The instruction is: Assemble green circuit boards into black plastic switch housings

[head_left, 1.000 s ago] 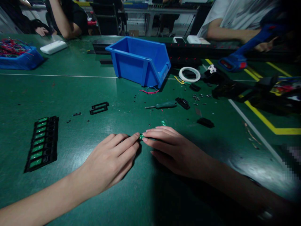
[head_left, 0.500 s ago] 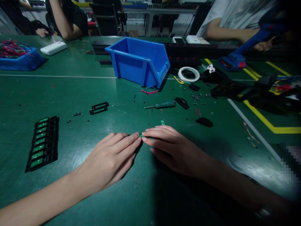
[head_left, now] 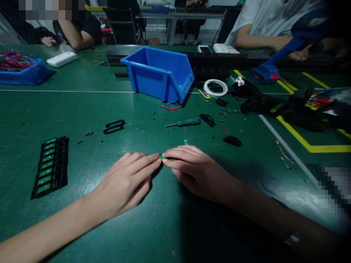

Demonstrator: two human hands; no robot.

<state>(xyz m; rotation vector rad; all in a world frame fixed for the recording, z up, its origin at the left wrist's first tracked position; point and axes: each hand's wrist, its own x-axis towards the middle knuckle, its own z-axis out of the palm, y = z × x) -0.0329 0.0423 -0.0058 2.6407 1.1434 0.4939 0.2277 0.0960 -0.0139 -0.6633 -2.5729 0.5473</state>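
Note:
My left hand (head_left: 128, 182) and my right hand (head_left: 196, 171) meet fingertip to fingertip over the green table. Between them they pinch a small green piece (head_left: 161, 157), mostly hidden by the fingers; its exact kind does not show. Just beyond my right fingers lies another small bright green piece (head_left: 186, 141). To the left of my left hand is a row of black frames with green inserts (head_left: 49, 166), laid side by side. Two slim black rectangular frames (head_left: 113, 126) rest further up, beyond my left hand.
A blue bin (head_left: 156, 76) stands at the back middle. In front of it lie a screwdriver (head_left: 183, 122), black parts (head_left: 207, 119) and scattered screws. A tape roll (head_left: 215, 88) and a blue power tool (head_left: 264, 73) are to the right. Wires fill a blue tray (head_left: 22, 73). Co-workers sit opposite.
Both hands keep their pinch on the small green piece with little movement. The whole view has shifted slightly, so the things on the right appear a bit further left.

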